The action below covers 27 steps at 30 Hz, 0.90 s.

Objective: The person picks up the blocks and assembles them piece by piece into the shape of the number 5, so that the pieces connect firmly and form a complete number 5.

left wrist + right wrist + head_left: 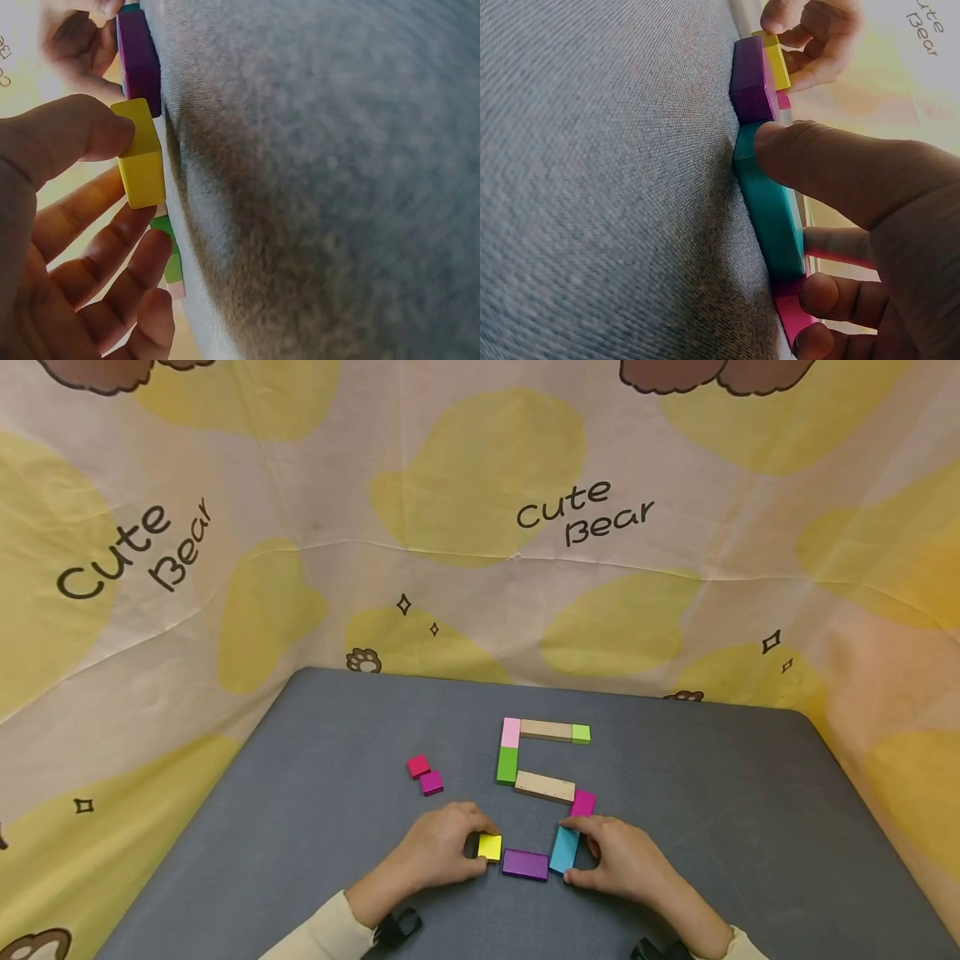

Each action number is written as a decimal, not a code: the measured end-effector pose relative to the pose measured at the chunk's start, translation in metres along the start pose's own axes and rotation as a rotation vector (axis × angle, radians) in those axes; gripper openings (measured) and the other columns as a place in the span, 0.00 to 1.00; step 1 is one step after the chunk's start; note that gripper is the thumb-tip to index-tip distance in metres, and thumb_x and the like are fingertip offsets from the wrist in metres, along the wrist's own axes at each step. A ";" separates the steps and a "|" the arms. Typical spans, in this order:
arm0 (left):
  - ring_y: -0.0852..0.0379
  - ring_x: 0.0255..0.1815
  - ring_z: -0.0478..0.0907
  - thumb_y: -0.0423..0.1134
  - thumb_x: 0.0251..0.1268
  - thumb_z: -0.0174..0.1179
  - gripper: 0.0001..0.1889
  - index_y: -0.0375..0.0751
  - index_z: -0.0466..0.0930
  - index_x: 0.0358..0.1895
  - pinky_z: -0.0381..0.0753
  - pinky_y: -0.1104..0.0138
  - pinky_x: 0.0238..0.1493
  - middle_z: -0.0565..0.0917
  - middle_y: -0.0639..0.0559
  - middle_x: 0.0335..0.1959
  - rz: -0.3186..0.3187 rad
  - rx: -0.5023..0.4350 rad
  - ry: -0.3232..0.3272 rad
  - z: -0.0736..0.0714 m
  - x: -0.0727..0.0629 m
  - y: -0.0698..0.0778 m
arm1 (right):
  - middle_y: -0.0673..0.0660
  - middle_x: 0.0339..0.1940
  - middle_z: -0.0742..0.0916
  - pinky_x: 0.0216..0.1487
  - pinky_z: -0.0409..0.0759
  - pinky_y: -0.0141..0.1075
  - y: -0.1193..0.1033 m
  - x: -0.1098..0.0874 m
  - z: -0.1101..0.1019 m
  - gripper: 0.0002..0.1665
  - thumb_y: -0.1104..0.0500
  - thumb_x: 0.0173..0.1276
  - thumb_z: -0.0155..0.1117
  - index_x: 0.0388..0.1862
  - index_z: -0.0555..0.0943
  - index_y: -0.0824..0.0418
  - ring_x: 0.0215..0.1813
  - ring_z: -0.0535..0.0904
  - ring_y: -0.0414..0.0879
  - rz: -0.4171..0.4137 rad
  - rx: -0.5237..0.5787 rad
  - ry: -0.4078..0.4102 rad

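Between thumb and fingers my left hand (450,845) pinches a yellow block (490,847), just left of a purple block (525,864) lying on the table. My right hand (624,857) holds a blue block (564,850) at its two ends, thumb at the near end and a finger at the far end. The blue block stands at the purple block's right side, and its far end meets a magenta block (582,803). In the right wrist view the thumb lies on the near end of the blue block (769,217). The yellow block (142,161) fills the left wrist view's middle.
A wooden block (545,786) leads from the magenta block to a green block (507,766) and a pink block (511,732). Another wooden block (546,731) ends at a light green cube (581,734). Red (418,767) and magenta cubes (431,783) lie to the left on the grey table (337,760).
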<state>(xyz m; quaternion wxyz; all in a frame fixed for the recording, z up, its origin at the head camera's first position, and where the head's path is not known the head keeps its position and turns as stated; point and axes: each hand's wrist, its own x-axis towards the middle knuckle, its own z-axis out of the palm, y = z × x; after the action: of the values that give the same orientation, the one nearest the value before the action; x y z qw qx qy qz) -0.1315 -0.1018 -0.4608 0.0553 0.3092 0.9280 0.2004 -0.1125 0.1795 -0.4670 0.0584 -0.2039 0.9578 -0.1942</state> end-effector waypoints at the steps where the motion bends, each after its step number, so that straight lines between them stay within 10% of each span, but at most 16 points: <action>1: 0.64 0.43 0.78 0.44 0.47 0.69 0.17 0.54 0.86 0.45 0.79 0.67 0.38 0.82 0.63 0.39 0.001 0.001 -0.003 0.001 0.000 0.000 | 0.43 0.19 0.70 0.23 0.59 0.29 0.000 0.000 0.000 0.36 0.40 0.46 0.77 0.55 0.81 0.49 0.23 0.62 0.33 0.001 0.000 0.000; 27: 0.66 0.40 0.76 0.44 0.50 0.68 0.16 0.55 0.86 0.45 0.77 0.69 0.36 0.82 0.63 0.38 0.011 -0.004 -0.038 0.004 0.006 -0.002 | 0.43 0.19 0.70 0.23 0.58 0.29 0.001 0.001 0.000 0.36 0.39 0.45 0.77 0.54 0.81 0.49 0.23 0.62 0.34 0.011 -0.010 -0.012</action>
<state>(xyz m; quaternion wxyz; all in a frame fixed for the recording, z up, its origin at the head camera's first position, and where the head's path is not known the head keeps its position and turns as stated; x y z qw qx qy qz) -0.1365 -0.0977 -0.4655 0.0725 0.3181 0.9246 0.1967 -0.1141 0.1796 -0.4674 0.0644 -0.2002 0.9594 -0.1878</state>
